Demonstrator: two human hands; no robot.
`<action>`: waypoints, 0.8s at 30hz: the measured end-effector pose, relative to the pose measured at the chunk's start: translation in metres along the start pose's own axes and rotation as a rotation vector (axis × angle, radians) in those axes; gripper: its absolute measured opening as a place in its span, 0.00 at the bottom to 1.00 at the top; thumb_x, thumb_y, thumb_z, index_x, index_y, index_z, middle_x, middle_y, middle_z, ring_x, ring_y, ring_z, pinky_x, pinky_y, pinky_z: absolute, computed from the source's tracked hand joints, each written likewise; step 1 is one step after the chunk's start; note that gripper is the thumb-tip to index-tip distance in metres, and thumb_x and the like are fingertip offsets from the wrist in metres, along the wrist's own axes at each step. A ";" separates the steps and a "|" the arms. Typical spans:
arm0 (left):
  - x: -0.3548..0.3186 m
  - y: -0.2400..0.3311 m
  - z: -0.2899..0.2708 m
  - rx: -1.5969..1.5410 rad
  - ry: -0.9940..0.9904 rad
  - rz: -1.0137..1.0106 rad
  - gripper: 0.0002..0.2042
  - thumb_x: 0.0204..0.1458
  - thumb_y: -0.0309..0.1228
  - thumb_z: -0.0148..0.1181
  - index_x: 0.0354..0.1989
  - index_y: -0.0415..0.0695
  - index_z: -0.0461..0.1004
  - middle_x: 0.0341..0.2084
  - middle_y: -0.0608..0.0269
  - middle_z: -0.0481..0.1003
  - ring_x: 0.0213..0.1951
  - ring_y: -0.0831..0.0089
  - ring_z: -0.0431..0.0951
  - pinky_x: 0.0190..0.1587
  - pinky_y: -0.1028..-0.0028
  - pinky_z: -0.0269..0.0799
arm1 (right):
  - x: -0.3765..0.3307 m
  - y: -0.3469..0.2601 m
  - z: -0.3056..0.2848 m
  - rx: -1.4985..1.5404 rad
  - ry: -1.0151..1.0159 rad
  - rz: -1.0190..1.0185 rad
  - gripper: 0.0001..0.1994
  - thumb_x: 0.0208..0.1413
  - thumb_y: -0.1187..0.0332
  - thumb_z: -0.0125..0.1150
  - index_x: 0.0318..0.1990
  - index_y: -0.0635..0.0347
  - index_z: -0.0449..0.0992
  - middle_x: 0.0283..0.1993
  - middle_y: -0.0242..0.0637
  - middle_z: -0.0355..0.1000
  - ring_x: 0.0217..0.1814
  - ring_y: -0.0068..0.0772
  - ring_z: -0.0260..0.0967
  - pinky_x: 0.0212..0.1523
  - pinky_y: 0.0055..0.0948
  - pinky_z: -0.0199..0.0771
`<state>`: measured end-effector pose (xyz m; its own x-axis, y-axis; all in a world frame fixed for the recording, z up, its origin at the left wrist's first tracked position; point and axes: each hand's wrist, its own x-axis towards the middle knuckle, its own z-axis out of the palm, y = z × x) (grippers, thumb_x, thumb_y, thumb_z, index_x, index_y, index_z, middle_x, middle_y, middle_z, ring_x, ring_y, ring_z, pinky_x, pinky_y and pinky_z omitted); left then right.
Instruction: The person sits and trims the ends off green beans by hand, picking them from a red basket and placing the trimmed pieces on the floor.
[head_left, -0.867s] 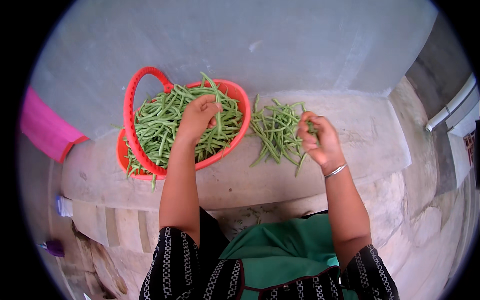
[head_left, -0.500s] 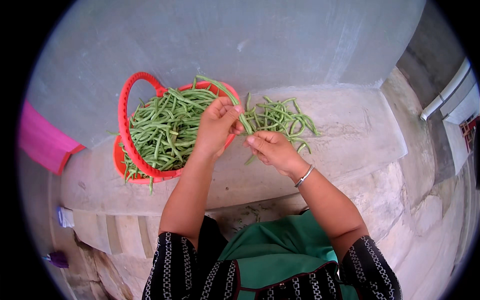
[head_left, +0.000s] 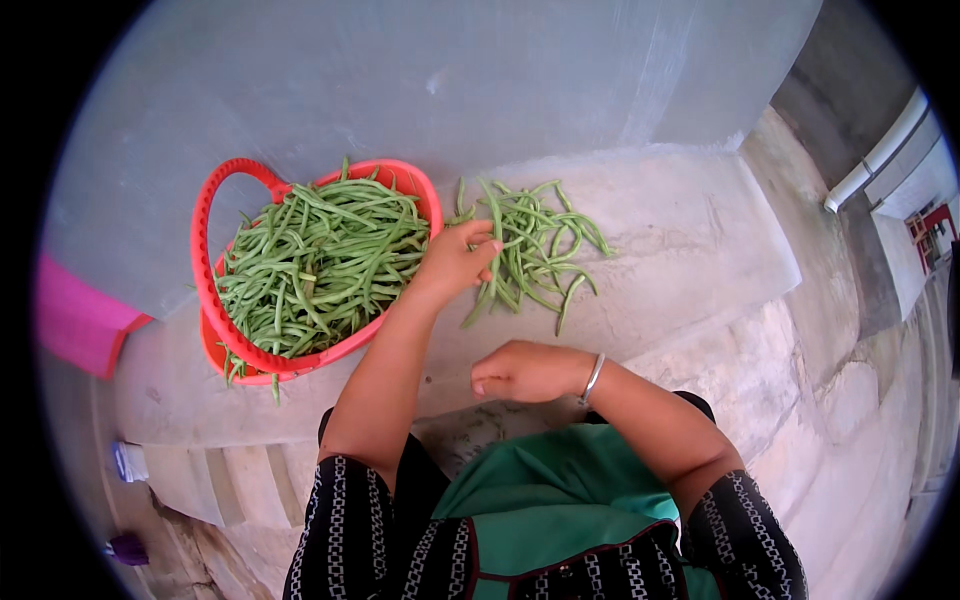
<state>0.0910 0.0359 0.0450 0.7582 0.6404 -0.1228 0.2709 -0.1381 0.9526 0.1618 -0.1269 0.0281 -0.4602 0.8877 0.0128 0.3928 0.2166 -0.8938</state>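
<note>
**Operator:** Report the state of the fingers.

**Technician:** Left hand [head_left: 455,262]: fingers [head_left: 487,247] narrow, resting on the near-left edge of the loose bean pile [head_left: 530,245]; whether they pinch a pod cannot be told. Right hand [head_left: 525,372]: curled into a loose fist near the body, well apart from the pile; contents hidden.

**Operator:** Handling properties?

**Technician:** Judged light, slender and springy; each pod likely bends, then snaps if forced. Take hold near one end between thumb and forefinger.

**Operator:** Quantities and location?

**Technician:** One red basket [head_left: 205,235] with a hoop handle, left on the concrete ledge [head_left: 700,250], heaped with beans [head_left: 320,260]. One loose pile just right of it. Individual pods overlap and are too many to count. Two hands, one bracelet [head_left: 592,378].
</note>
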 end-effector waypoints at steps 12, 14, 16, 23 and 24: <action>-0.025 -0.002 -0.112 0.323 0.460 0.226 0.10 0.50 0.25 0.56 0.42 0.41 0.73 0.32 0.63 0.75 0.27 0.76 0.74 0.31 0.77 0.70 | 0.012 0.028 0.046 -0.338 -0.054 0.173 0.13 0.50 0.66 0.50 0.40 0.61 0.73 0.38 0.48 0.72 0.42 0.50 0.68 0.43 0.43 0.67; -0.029 -0.010 -0.136 0.645 0.650 0.266 0.12 0.48 0.24 0.57 0.43 0.44 0.74 0.36 0.60 0.75 0.32 0.70 0.74 0.36 0.73 0.71 | 0.020 0.022 0.036 -0.339 -0.031 0.157 0.13 0.50 0.66 0.50 0.41 0.61 0.73 0.39 0.47 0.71 0.42 0.50 0.68 0.43 0.43 0.67; -0.033 -0.009 -0.147 0.973 0.784 0.268 0.15 0.44 0.23 0.59 0.43 0.47 0.74 0.42 0.57 0.73 0.39 0.62 0.74 0.42 0.68 0.71 | 0.025 0.014 0.029 -0.336 0.034 0.145 0.13 0.51 0.66 0.50 0.41 0.61 0.72 0.39 0.46 0.71 0.42 0.50 0.68 0.42 0.43 0.67; -0.007 -0.034 -0.140 1.160 0.794 0.250 0.15 0.37 0.24 0.64 0.37 0.50 0.77 0.49 0.64 0.71 0.51 0.60 0.68 0.51 0.61 0.65 | 0.030 0.012 0.020 -0.291 0.055 0.071 0.11 0.51 0.66 0.51 0.41 0.59 0.73 0.37 0.45 0.71 0.42 0.49 0.68 0.43 0.42 0.67; -0.006 -0.031 -0.139 1.070 0.848 0.313 0.11 0.37 0.25 0.64 0.33 0.49 0.78 0.43 0.64 0.75 0.48 0.62 0.71 0.51 0.60 0.64 | 0.028 0.010 0.015 -0.279 0.077 0.057 0.11 0.51 0.66 0.52 0.40 0.59 0.72 0.37 0.45 0.71 0.42 0.49 0.68 0.43 0.42 0.67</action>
<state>-0.0044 0.1417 0.0551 0.3897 0.6789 0.6223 0.7658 -0.6142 0.1905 0.1406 -0.1060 0.0130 -0.3738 0.9275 0.0098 0.6251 0.2598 -0.7360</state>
